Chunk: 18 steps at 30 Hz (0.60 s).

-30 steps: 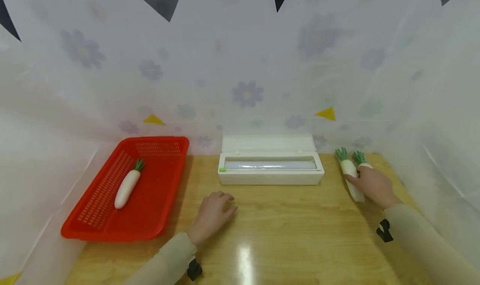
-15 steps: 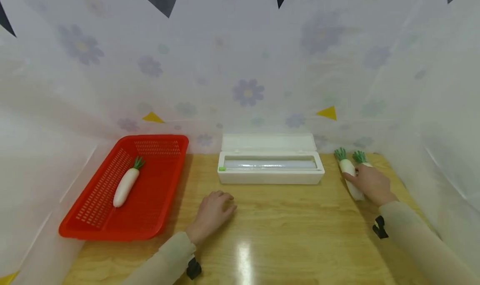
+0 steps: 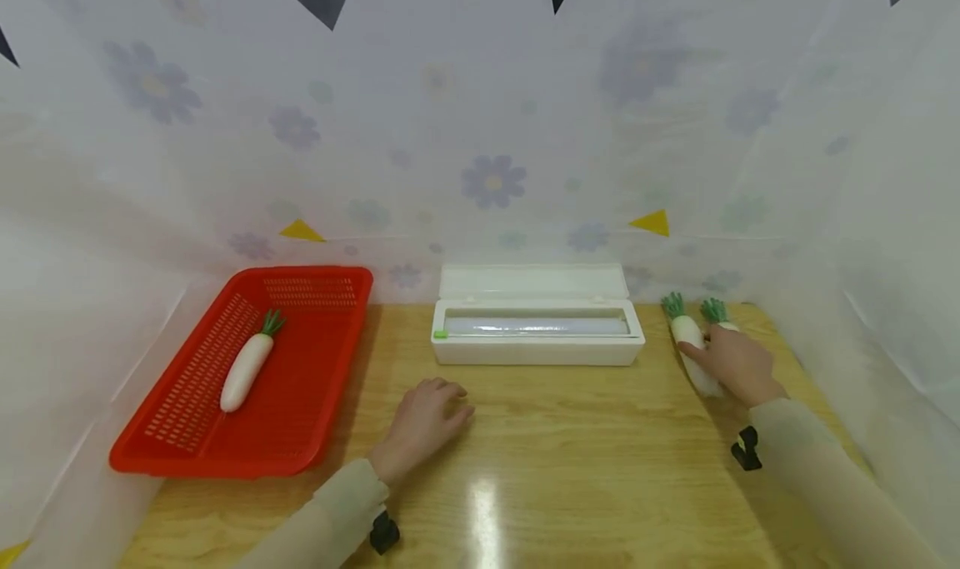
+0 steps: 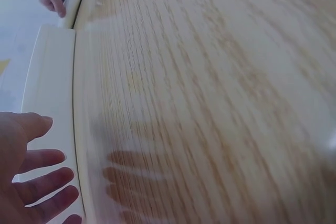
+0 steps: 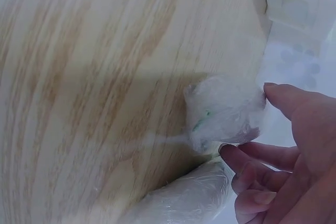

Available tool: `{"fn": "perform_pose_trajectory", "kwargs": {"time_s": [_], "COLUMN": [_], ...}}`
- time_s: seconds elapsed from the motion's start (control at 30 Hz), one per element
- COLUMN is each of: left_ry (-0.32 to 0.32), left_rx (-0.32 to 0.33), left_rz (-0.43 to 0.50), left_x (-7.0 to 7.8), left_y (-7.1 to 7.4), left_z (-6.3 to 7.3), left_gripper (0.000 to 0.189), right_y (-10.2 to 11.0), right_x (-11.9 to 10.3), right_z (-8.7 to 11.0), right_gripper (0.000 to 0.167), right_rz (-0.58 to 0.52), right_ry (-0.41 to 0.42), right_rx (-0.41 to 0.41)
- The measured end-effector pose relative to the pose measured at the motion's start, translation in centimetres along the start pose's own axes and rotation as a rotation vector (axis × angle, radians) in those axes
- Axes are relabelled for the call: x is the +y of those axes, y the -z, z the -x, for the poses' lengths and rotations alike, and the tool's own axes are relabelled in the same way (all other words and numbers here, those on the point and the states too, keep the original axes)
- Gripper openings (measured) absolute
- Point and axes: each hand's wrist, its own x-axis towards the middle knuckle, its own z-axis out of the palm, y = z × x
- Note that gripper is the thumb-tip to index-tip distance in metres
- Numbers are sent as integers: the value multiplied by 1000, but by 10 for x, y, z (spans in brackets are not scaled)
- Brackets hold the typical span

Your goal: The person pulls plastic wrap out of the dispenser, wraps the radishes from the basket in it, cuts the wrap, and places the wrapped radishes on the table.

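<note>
- Pale, flower-printed backdrop (image 3: 420, 69) with black and yellow triangles, behind a wood-grain table (image 3: 585, 452).
- Basket (image 3: 288, 411), red, slotted sides, at the left. Contents: one white radish (image 3: 247, 373), green-topped; no film can be made out on it.
- Dispenser box (image 3: 537, 353), white, at the back centre; lid (image 3: 532, 282) raised, roll of film (image 3: 536, 326) visible inside.
- Radish in film (image 3: 700, 376), on the table right of the box, leaves toward the backdrop.
- Second wrapped radish (image 5: 178, 200), just beside it on the outer side, partly hidden by the hand.
- Right hand (image 3: 742, 365): thumb and fingers to either side of the radish in film, pinching it lightly.
- Left hand (image 3: 422, 423): fingers relaxed, nothing held, in front of the box.
- Step in hand, by judgement: laying a wrapped radish alongside its neighbour.
- Next move, by judgement: calls for loosening the pinch without dragging the film, then attention to the basket's unwrapped-looking radish.
</note>
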Motion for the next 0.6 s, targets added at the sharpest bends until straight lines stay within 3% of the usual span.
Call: {"fn": "perform_pose_trajectory", "kwargs": {"time_s": [0.33, 0.6], "left_ry": [22, 32], "left_rx": [-9, -25], "left_rz": [1, 29], "left_x": [-5, -4], "left_y": [0, 6], "left_z": [1, -6], "left_gripper": [26, 33], "right_y": [0, 4], "right_x": [-4, -7], "right_z": [6, 7], "right_gripper": [85, 74], "right_rz": [3, -97], "right_ry": [-15, 41], "right_rx": [-4, 110]}}
